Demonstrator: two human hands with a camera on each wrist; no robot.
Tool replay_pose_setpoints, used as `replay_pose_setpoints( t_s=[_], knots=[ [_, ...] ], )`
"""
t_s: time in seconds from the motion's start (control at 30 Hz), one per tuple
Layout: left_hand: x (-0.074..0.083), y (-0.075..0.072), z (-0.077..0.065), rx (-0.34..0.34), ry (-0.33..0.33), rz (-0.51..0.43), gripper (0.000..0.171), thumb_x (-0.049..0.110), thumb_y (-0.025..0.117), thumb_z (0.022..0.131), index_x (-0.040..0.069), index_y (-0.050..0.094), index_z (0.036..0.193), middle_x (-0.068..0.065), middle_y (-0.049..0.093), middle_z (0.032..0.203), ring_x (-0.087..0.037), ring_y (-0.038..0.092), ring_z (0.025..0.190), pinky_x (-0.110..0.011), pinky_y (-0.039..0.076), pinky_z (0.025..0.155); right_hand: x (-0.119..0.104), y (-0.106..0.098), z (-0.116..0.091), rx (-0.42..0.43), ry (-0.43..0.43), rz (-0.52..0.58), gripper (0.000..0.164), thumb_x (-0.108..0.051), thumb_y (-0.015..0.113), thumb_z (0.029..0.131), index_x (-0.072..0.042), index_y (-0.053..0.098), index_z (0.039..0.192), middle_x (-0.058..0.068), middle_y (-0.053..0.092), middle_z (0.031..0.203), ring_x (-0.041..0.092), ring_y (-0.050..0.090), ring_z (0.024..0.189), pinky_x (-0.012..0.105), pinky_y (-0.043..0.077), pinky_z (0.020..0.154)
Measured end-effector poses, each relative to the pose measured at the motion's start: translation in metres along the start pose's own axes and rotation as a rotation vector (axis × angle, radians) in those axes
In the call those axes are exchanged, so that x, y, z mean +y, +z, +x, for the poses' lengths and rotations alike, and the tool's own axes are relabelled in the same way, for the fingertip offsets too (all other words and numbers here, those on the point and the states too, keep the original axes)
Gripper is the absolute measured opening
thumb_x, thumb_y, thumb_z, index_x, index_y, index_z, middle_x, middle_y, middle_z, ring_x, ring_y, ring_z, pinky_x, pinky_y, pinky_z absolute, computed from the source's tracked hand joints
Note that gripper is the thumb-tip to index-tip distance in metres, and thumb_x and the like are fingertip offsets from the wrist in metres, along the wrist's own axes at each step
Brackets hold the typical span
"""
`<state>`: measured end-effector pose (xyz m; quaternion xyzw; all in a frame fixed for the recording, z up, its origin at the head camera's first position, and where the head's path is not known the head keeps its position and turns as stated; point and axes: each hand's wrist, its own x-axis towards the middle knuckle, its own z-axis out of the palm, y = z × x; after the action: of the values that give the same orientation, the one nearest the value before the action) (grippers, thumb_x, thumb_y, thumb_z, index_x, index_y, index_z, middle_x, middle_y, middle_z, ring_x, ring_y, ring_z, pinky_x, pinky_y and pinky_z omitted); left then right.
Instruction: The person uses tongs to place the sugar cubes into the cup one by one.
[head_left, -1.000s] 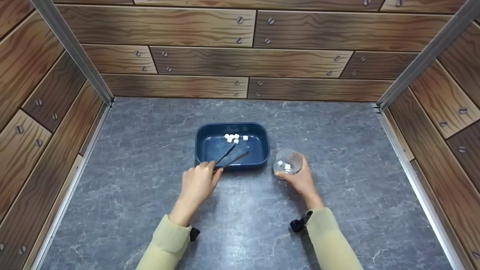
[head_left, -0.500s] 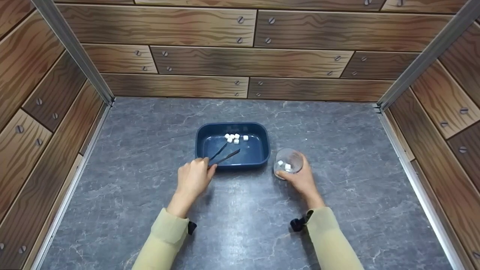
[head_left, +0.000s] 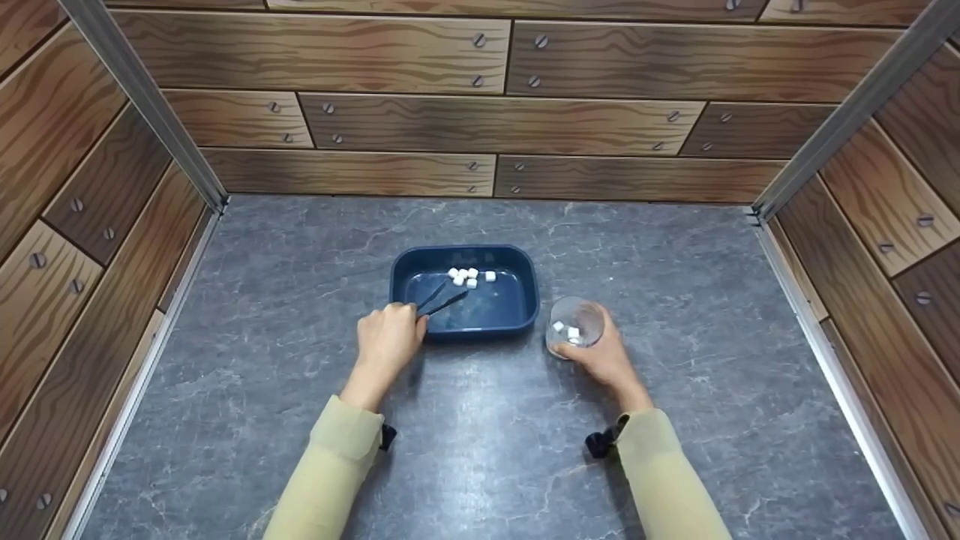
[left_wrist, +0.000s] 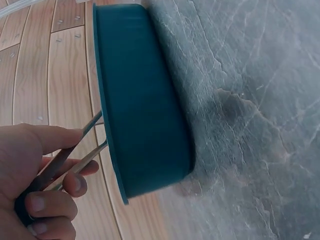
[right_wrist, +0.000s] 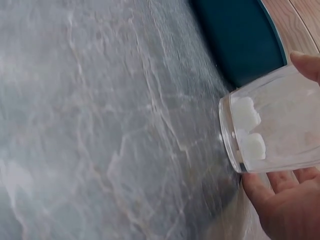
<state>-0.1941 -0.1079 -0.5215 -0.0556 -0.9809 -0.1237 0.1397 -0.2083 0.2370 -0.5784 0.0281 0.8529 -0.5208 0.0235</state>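
My left hand (head_left: 388, 341) grips dark tongs (head_left: 448, 301) over the near left rim of a blue rectangular dish (head_left: 517, 328). The tongs' two arms are spread, with nothing between their tips. Several white cubes (head_left: 462, 277) lie toward the back of the dish, just beyond those tips; a single cube (head_left: 490, 277) sits a little apart on the right. To the right of the dish, my right hand (head_left: 606, 363) holds a clear cup (head_left: 587, 319), thumb on one side and fingers on the other. Two white cubes (right_wrist: 252, 146) rest at the cup's bottom in the right wrist view.
A grey marbled tabletop (head_left: 300, 270) lies under everything. Wood-patterned panels (head_left: 390, 120) wall it in at the back and both sides, with metal rails (head_left: 832, 112) at the corners. A small black device (head_left: 598, 444) shows at the right wrist.
My left hand has drawn left and slightly forward, taking the spread tongs' tips leftward inside the dish. The right hand and cup stay nearly in place.
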Motion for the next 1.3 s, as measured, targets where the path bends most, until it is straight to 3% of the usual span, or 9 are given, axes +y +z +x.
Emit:
replay_pose_setpoints(
  t_s=[0.33,0.77,1.3],
  knots=[
    [0.004,0.007,0.012,-0.017,-0.018,0.056,0.026,0.025,0.071,0.088,0.004,0.071,0.073,-0.014,0.068,0.070,-0.037,0.064,0.058,-0.051,0.048,0.048,0.004,0.000,0.002,-0.005,-0.048,0.020,0.098,-0.017,0.091,0.066,-0.002,0.035,0.146,0.022,0.044,0.143,0.034,0.039,0.133,0.045,0.023,0.112],
    [0.009,0.016,0.023,-0.066,-0.034,0.059,0.022,0.022,0.068,0.089,0.005,0.073,0.075,-0.014,0.070,0.075,-0.038,0.066,0.064,-0.052,0.050,0.052,0.004,0.001,0.003,-0.005,-0.049,0.006,0.102,-0.017,0.092,0.067,0.001,0.031,0.147,0.025,0.044,0.143,0.035,0.041,0.132,0.044,0.026,0.111],
    [0.017,0.021,0.029,-0.070,-0.052,0.033,0.021,0.012,0.060,0.091,0.004,0.071,0.075,-0.015,0.070,0.076,-0.037,0.067,0.065,-0.051,0.052,0.053,0.003,0.000,0.002,0.011,-0.051,-0.022,0.099,-0.018,0.091,0.068,0.000,0.034,0.146,0.022,0.045,0.143,0.034,0.040,0.133,0.044,0.025,0.111]
  ],
)
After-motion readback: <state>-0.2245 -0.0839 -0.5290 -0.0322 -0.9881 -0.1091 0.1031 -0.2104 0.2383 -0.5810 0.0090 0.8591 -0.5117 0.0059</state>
